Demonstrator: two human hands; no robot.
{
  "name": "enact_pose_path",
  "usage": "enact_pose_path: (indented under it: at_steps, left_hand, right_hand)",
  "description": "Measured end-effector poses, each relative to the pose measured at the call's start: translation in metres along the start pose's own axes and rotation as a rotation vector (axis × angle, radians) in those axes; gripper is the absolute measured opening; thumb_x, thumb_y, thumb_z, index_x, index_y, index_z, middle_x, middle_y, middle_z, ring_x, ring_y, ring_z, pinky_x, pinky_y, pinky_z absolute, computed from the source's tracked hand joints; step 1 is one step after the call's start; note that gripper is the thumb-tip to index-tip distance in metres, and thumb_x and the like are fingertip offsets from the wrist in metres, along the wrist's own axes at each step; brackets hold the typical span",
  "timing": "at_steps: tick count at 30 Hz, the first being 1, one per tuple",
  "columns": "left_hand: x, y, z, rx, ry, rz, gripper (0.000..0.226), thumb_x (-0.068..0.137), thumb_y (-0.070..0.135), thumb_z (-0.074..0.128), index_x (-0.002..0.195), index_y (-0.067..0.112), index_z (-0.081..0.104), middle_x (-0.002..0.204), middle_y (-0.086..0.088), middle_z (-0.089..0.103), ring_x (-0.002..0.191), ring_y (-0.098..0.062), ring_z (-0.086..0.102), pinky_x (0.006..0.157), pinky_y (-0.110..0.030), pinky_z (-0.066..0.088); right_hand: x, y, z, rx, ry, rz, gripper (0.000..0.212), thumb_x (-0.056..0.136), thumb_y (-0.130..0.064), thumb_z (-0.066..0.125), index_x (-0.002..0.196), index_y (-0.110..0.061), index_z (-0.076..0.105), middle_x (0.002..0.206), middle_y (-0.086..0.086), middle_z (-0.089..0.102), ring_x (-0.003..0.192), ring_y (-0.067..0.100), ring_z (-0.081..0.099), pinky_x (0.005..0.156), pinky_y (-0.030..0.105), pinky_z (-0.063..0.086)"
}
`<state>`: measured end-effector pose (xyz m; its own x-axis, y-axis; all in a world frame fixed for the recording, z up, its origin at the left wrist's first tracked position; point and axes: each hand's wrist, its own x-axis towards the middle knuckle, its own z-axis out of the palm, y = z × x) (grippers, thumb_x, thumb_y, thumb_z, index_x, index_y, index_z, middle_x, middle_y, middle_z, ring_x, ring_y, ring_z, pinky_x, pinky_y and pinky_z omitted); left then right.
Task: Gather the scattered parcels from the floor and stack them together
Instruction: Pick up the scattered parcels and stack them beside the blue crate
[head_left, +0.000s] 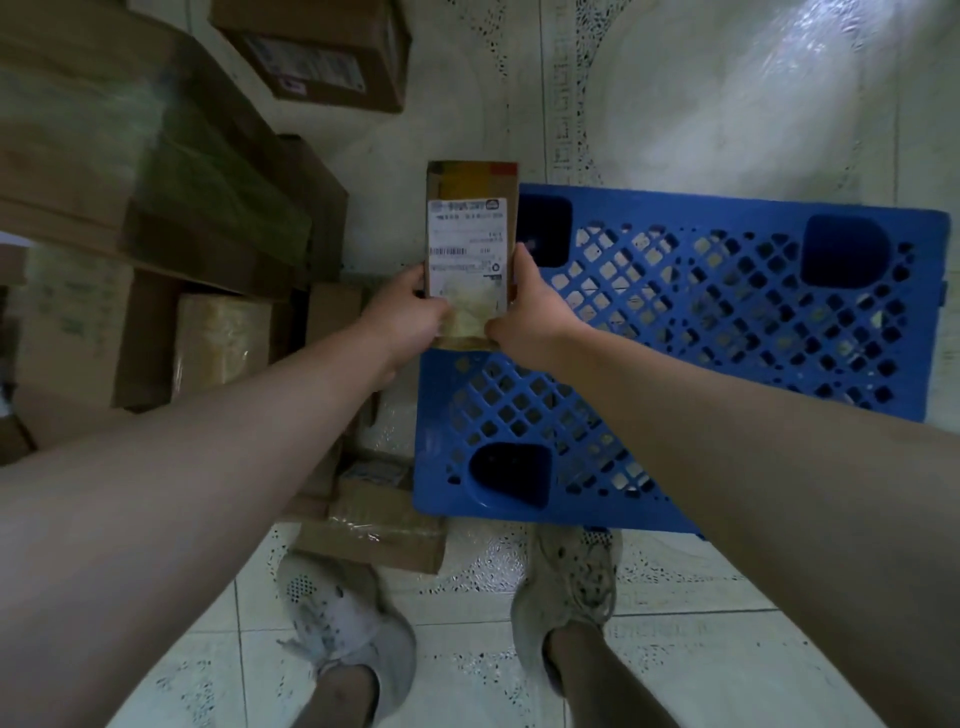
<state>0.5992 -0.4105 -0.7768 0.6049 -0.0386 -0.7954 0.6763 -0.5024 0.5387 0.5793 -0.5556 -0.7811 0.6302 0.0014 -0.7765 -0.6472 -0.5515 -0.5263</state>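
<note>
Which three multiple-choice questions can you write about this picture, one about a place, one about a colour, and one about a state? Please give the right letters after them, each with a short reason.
1. Where is the blue crate in relation to the stacked cardboard boxes?
A. on the person's right of them
B. on top of them
C. inside one of them

2. What colour is the shipping label on the held parcel?
A. red
B. white
C. black

3. How is the parcel held?
A. by the left hand alone
B. it lies on the floor, untouched
C. by both hands, one on each long side

Answers:
1 A, the crate sits on the tiled floor to the right, the boxes to the left.
2 B, the label is white with dark print.
3 C, the left hand and the right hand grip opposite edges.
</note>
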Motion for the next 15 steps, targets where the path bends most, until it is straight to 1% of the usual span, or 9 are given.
enact_pose_path:
  at_steps: [1,2,4,6,7,8,10,12,15]
  left_hand:
    - [-0.003,0.0,-0.002,0.005,-0.013,-0.008,0.042,0.095,0.013,0.051,0.134,0.026,0.048,0.122,0.004,0.061,0.087,-0.004,0.058,0.06,-0.019,0.044]
    - [-0.005,0.001,-0.005,0.009,-0.023,-0.018,0.044,0.095,0.015,0.052,0.137,0.026,0.045,0.126,0.002,0.059,0.09,-0.005,0.058,0.065,-0.021,0.046]
    - [-0.011,0.003,-0.012,0.02,-0.027,-0.036,0.056,0.094,0.02,0.055,0.145,0.025,0.034,0.137,-0.001,0.053,0.11,-0.016,0.056,0.086,-0.03,0.046]
    - [-0.022,0.004,-0.022,0.048,-0.008,-0.036,0.066,0.092,0.025,0.059,0.149,0.024,0.026,0.146,-0.003,0.043,0.128,-0.022,0.044,0.097,-0.034,0.037]
    - [-0.029,0.005,-0.028,0.069,0.005,-0.035,0.07,0.091,0.026,0.06,0.15,0.024,0.023,0.15,-0.003,0.038,0.133,-0.023,0.039,0.102,-0.036,0.034]
    - [-0.037,0.004,-0.035,0.09,0.015,-0.035,0.071,0.091,0.028,0.059,0.151,0.024,0.021,0.152,-0.003,0.033,0.136,-0.023,0.035,0.105,-0.036,0.032]
    - [-0.055,0.002,-0.05,0.129,0.029,-0.027,0.069,0.092,0.029,0.058,0.151,0.026,0.022,0.154,-0.002,0.03,0.138,-0.022,0.033,0.102,-0.031,0.031]
    - [-0.077,-0.001,-0.066,0.157,0.029,-0.025,0.067,0.093,0.031,0.058,0.15,0.027,0.023,0.154,-0.001,0.031,0.137,-0.021,0.034,0.095,-0.027,0.031]
    - [-0.112,-0.007,-0.097,0.179,0.0,-0.02,0.067,0.092,0.032,0.059,0.149,0.029,0.025,0.153,-0.004,0.032,0.134,-0.023,0.038,0.095,-0.027,0.033]
  right_hand:
    - [-0.001,-0.001,0.001,0.004,-0.01,0.002,0.091,0.087,-0.001,0.055,0.153,-0.028,-0.003,0.136,0.003,0.05,0.094,0.022,0.061,0.054,0.026,0.047]
    - [-0.002,-0.002,0.002,0.007,-0.015,0.008,0.092,0.088,-0.002,0.056,0.153,-0.027,-0.005,0.137,0.003,0.049,0.092,0.02,0.06,0.052,0.024,0.046]
    - [-0.008,-0.004,0.002,0.013,-0.005,0.026,0.094,0.088,-0.008,0.06,0.153,-0.025,-0.006,0.139,0.005,0.047,0.098,0.02,0.058,0.061,0.025,0.049]
    - [-0.018,-0.008,-0.001,0.025,0.008,0.056,0.098,0.086,-0.014,0.066,0.153,-0.023,-0.006,0.144,0.007,0.042,0.107,0.024,0.057,0.078,0.034,0.053]
    - [-0.025,-0.01,-0.003,0.027,0.015,0.074,0.101,0.085,-0.017,0.068,0.153,-0.023,-0.007,0.147,0.008,0.038,0.107,0.025,0.057,0.08,0.035,0.053]
    - [-0.033,-0.013,-0.005,0.024,0.025,0.09,0.102,0.085,-0.02,0.068,0.152,-0.022,-0.009,0.15,0.008,0.034,0.103,0.024,0.059,0.075,0.034,0.053]
    - [-0.05,-0.021,-0.009,0.013,0.044,0.113,0.101,0.086,-0.023,0.068,0.152,-0.022,-0.009,0.152,0.008,0.03,0.095,0.022,0.059,0.061,0.03,0.048]
    - [-0.066,-0.033,-0.011,0.001,0.066,0.112,0.097,0.087,-0.023,0.067,0.153,-0.023,-0.004,0.148,0.008,0.036,0.086,0.021,0.058,0.051,0.026,0.041]
    - [-0.092,-0.06,-0.011,0.016,0.099,0.055,0.081,0.086,-0.02,0.065,0.15,-0.02,0.016,0.14,0.008,0.046,0.089,0.02,0.056,0.052,0.021,0.039]
